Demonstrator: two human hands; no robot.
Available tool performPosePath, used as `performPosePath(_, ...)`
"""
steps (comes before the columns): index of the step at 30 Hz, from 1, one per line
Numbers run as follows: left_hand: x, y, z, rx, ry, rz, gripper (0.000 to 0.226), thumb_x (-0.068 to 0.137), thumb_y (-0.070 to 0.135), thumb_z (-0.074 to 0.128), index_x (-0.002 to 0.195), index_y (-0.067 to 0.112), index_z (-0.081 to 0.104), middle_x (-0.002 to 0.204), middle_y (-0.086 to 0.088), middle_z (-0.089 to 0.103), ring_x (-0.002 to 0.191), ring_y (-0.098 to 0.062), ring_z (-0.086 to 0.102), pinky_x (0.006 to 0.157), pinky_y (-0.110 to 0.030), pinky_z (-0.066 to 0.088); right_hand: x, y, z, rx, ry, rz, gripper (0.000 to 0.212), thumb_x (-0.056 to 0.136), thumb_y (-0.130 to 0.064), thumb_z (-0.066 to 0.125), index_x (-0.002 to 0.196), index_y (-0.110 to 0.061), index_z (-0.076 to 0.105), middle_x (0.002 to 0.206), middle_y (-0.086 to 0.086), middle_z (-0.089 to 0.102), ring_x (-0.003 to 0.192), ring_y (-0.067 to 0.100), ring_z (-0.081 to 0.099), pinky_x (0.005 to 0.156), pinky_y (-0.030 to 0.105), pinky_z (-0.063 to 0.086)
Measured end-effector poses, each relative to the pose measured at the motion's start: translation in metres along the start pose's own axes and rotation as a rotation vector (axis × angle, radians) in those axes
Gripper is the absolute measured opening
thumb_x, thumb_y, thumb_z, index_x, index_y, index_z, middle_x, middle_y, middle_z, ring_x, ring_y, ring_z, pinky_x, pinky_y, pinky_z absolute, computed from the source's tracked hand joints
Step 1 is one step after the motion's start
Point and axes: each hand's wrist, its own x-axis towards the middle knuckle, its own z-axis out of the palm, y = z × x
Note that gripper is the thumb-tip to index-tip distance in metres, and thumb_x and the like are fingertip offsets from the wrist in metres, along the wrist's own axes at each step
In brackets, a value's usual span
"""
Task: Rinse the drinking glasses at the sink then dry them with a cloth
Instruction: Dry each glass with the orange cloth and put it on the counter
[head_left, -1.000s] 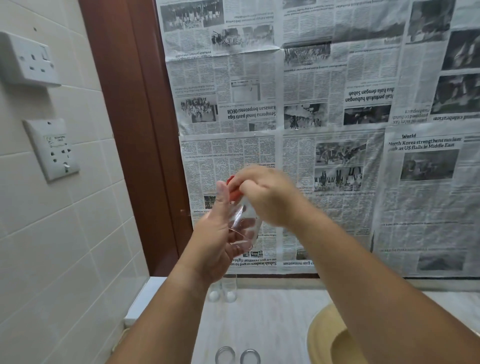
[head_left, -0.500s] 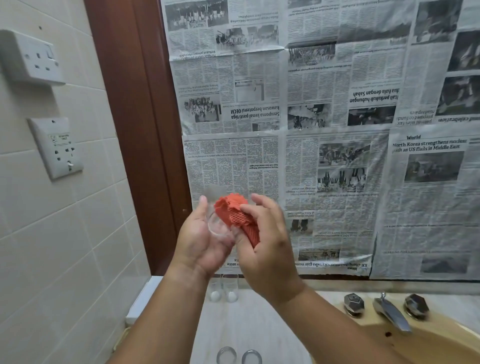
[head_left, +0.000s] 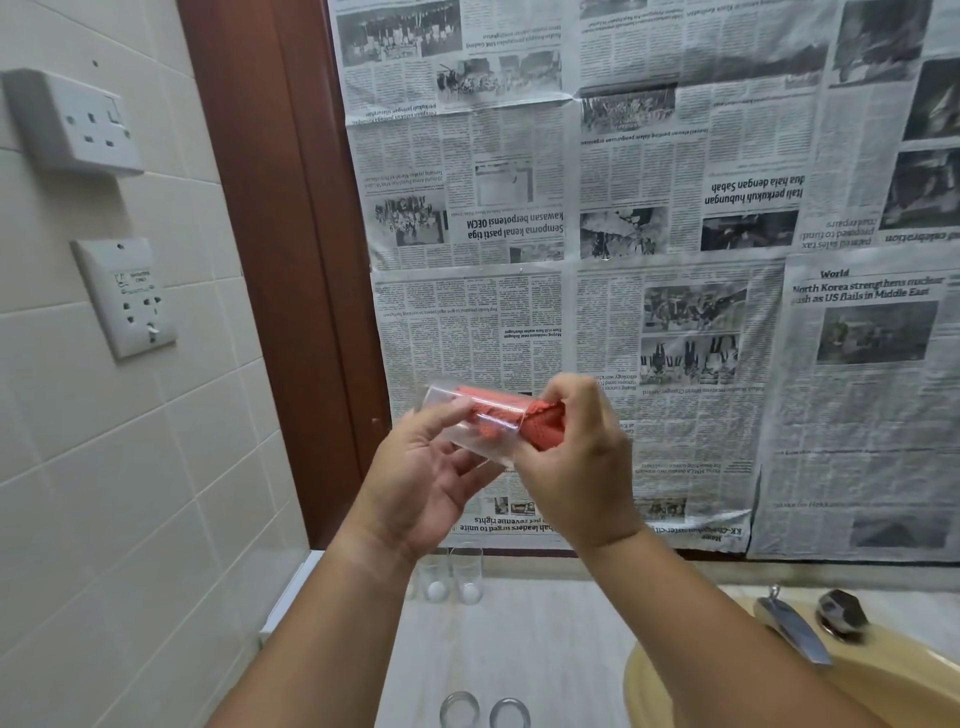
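Turned glass (head_left: 448, 404) onto its side, base to the left, mouth no longer facing the camera. Pushed cloth (head_left: 545, 428) deep inside, no longer bunched at the rim. Shifted right hand (head_left: 576, 467) to the mouth end, pinching the cloth's tail.

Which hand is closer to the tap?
Right. The right hand is up and left of the tap; the left hand is further left, beyond it.

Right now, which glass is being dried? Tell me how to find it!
Look at the newspaper-covered wall, then the left hand and right hand raised before it. The glass lies sideways between them. Unlike the glasses standing on the counter below, it has an orange cloth stuffed inside.
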Motion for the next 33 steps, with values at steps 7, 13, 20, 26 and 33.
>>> performPosePath(7,0.000,0.015,0.001,0.464,0.073,-0.033,0.054,0.096,0.073,0.054,0.097,0.022,0.072,0.088,-0.005,0.072,0.070,-0.013,0.059,0.059,-0.029,0.039,0.017,0.005,-0.012,0.112,-0.537,0.160,0.058,0.073,-0.077,0.075,0.099,-0.030,0.053,0.080,-0.011,0.068,0.059,0.002,0.064,0.047,0.022,0.050)
performPosePath(13,0.011,0.000,0.000,0.518,0.141,0.024,0.040,0.106,0.052,0.052,0.097,0.015,0.063,0.064,0.001,0.050,0.050,-0.011,0.037,0.045,-0.026,0.028,0.028,0.010,-0.010,0.081,-0.546,0.138,0.049,0.071,-0.062,0.088,0.083,-0.025,0.058,0.077,-0.009,0.066,0.063,0.005,0.062,0.050,0.021,0.049)
performPosePath(20,0.013,-0.009,-0.004,0.675,0.117,0.347,0.042,0.101,0.056,0.052,0.090,0.017,0.059,0.062,0.013,0.051,0.054,-0.008,0.043,0.056,-0.032,0.035,0.030,-0.008,-0.006,0.587,-0.764,0.943,0.040,0.079,-0.054,0.087,0.086,-0.015,0.078,0.061,0.002,0.066,0.052,0.014,0.057,0.039,0.020,0.038)
performPosePath(26,0.006,-0.014,-0.012,0.788,0.032,0.333,0.037,0.110,0.050,0.048,0.110,0.017,0.065,0.071,0.014,0.060,0.060,-0.006,0.050,0.057,-0.022,0.041,0.014,-0.009,-0.011,0.630,-0.886,1.040,0.049,0.067,-0.074,0.079,0.089,-0.031,0.083,0.061,-0.002,0.060,0.045,0.008,0.047,0.040,0.018,0.023)
performPosePath(33,0.005,0.001,-0.006,0.588,0.097,-0.138,0.075,0.096,0.084,0.040,0.096,0.013,0.064,0.066,-0.001,0.049,0.053,-0.012,0.042,0.051,-0.027,0.033,0.011,0.029,-0.004,-0.107,-0.363,-0.147,0.064,0.073,-0.080,0.073,0.069,-0.020,0.053,0.058,-0.013,0.052,0.045,0.011,0.048,0.040,0.027,0.038)
